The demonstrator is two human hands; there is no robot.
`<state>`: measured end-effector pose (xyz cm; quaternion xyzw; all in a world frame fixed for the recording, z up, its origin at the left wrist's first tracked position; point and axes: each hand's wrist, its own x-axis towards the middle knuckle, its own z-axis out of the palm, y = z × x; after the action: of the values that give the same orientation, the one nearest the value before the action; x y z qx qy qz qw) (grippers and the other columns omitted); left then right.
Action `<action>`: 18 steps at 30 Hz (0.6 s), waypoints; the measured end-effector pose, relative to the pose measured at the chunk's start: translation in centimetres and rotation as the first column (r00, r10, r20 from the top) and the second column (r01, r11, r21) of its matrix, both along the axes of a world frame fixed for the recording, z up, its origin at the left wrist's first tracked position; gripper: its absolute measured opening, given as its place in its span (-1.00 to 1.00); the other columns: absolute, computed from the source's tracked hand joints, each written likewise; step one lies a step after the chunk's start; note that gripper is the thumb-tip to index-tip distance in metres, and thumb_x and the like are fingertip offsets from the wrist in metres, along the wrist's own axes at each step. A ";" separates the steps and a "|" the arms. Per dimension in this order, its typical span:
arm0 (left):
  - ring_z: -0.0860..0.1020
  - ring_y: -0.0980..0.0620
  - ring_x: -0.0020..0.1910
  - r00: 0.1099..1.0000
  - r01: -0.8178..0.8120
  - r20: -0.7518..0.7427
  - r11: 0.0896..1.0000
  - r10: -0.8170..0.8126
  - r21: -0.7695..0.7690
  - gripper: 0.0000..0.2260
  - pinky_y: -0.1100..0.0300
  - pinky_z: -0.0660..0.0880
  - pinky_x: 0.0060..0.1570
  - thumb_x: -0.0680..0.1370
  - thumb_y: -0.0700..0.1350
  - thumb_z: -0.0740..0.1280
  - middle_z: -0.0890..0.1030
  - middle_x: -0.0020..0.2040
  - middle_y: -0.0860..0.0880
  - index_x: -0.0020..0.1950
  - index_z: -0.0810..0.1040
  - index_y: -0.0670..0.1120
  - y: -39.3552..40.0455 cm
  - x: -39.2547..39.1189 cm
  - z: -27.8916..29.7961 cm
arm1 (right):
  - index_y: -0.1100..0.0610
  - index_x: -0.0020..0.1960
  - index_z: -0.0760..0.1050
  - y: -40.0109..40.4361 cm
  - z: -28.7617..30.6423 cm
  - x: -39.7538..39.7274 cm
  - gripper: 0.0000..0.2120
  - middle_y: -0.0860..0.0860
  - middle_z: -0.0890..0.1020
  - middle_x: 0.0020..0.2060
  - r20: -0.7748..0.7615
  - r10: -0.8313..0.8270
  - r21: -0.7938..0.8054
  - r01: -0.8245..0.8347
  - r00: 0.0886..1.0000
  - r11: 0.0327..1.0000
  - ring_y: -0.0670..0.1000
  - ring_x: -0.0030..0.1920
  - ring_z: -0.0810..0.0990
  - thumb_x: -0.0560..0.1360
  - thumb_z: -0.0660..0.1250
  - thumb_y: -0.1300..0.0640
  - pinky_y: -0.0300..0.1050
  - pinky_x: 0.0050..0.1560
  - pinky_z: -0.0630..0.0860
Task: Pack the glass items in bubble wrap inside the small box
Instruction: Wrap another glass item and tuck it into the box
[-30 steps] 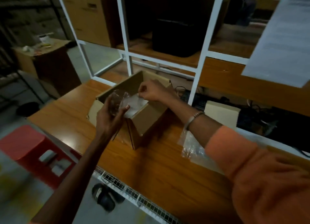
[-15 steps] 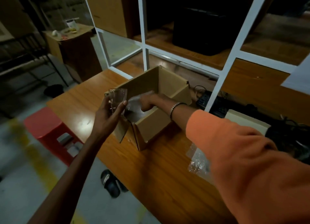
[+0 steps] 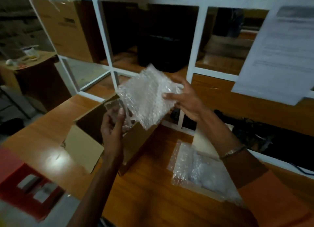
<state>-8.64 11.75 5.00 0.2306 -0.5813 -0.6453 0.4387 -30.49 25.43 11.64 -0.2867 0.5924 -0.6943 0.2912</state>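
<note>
Bubble wrap (image 3: 146, 97), a clear square sheet, hangs in the air just above the far corner of the small box (image 3: 108, 133), pinched along its right edge by the right hand (image 3: 188, 101). That grip is a light one, thumb on the near face and fingers behind, so the sheet droops free toward the box. The left hand (image 3: 112, 126) is closed around a clear glass (image 3: 117, 111), thumb across its front, holding it upright just over the box's open top and touching the lower left edge of the sheet. The box stands open on the wooden bench (image 3: 153, 192), one flap (image 3: 83, 148) folded down toward the person. To the right of the box, flat on the bench, lies a pile of more bubble wrap (image 3: 195, 169). Whether anything already sits inside the box cannot be told, as its interior is dark.

The step in hand looks like the start of wrapping: glass and sheet are brought together but the sheet is not yet around the glass. The next move would call for laying the glass against the middle of the sheet and rolling it in, with the right hand keeping the wrap taut while the left turns the glass. The glass is slippery and the light is dim, so a firm hold over the box is prudent before the bundle is lowered inside.
</note>
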 end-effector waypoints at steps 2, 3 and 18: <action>0.70 -0.11 0.21 0.994 0.103 0.020 0.994 -0.103 0.024 -0.60 -0.07 0.68 0.13 0.68 0.11 0.37 0.70 0.24 -0.08 0.41 0.55 -0.10 2.0 -0.9 -0.5 | 0.12 0.51 0.43 3.3 -2.5 -0.4 -0.34 0.14 0.60 0.37 0.106 0.043 0.057 -0.049 0.993 0.997 0.20 0.35 0.63 0.47 0.54 0.35 0.25 0.27 0.63; 0.70 -0.08 0.21 0.988 0.148 0.033 0.988 -0.150 0.044 -0.61 -0.09 0.68 0.17 0.69 0.08 0.36 0.70 0.24 -0.07 0.44 0.54 -0.09 2.8 -1.1 -0.9 | 0.17 0.48 0.47 4.9 -3.9 -0.3 -0.42 0.15 0.63 0.36 0.147 0.043 0.070 -0.053 0.988 0.996 0.20 0.35 0.63 0.49 0.52 0.35 0.26 0.32 0.59; 0.69 0.04 0.25 0.694 0.633 0.184 0.712 -0.696 0.306 -0.67 -0.01 0.64 0.23 0.72 0.18 0.25 0.71 0.28 0.06 0.41 0.58 0.10 14.6 1.3 -7.3 | 0.18 0.36 0.56 15.2 -13.0 16.4 -0.67 0.21 0.64 0.34 0.516 -0.313 0.002 0.364 0.797 0.931 0.22 0.32 0.64 0.69 0.27 0.02 0.29 0.31 0.58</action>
<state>-7.39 26.35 -2.32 0.1406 -0.6074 -0.7797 0.0571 -14.08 40.63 -1.39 0.0032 0.5015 -0.8138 0.2936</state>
